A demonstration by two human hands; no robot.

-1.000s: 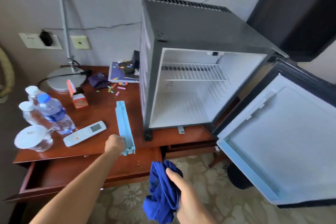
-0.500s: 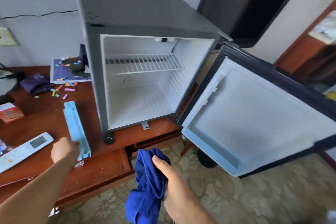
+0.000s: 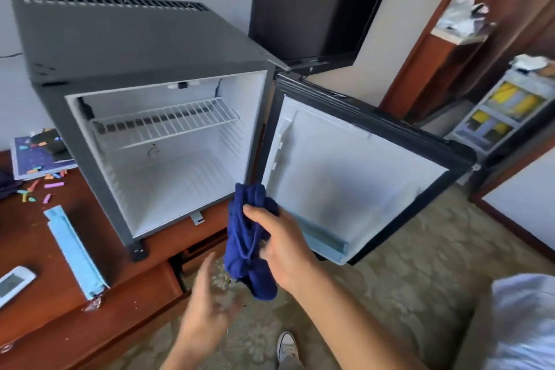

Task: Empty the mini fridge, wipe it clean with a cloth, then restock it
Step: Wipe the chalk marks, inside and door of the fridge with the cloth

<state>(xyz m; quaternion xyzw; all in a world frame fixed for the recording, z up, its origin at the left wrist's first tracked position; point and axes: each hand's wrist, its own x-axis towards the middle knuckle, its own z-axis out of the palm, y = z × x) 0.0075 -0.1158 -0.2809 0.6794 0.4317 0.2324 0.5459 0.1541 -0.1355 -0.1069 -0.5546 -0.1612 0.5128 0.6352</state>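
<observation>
Wiping step: mini fridge (image 3: pixel 168 165) stands emptied; right hand (image 3: pixel 282 252) grasps the blue cloth (image 3: pixel 249 237), left hand (image 3: pixel 207 309) released, blurred; next, cloth goes inside.

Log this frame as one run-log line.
stage: fridge emptied, wipe not begun | right hand: grips blue cloth before mini fridge | left hand: free, blurred | door: open

head cam | looks forward-down | near open mini fridge (image 3: pixel 168 141) | single view
</observation>
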